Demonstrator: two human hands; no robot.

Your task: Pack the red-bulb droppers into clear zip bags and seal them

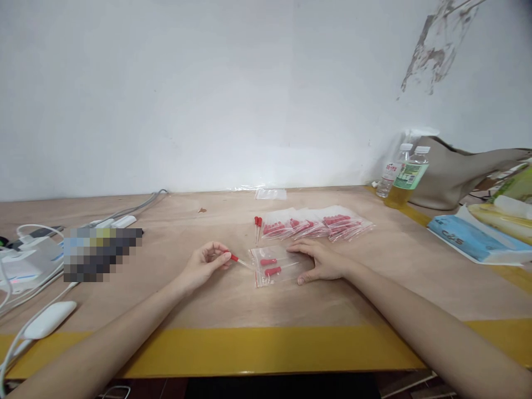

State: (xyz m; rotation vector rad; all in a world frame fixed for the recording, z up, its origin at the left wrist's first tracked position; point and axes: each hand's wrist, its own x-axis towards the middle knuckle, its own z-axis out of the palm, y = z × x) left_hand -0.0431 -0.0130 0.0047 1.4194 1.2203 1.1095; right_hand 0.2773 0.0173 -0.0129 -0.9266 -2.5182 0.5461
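In my left hand (210,262), thumb and fingers pinch the red rubber bulb of a dropper (243,262). Its clear tube points right, and the tip is at the mouth of a clear zip bag (261,280); I cannot tell whether it is inside. Two droppers with red bulbs (272,271) lie in that bag, bulbs toward the left. My right hand (322,260) rests on the bag's right part, thumb and fingers spread apart on it, covering that end. Just beyond the bag, two loose droppers (258,223) lie side by side.
Behind my right hand is a row of overlapping zip bags with red-bulbed droppers (307,223). Two bottles (407,177), a grey-brown bag (440,172) and a blue tissue pack (469,238) stand at right. White cables and a charger (29,263) lie at left, with a white mouse-like object (50,320).
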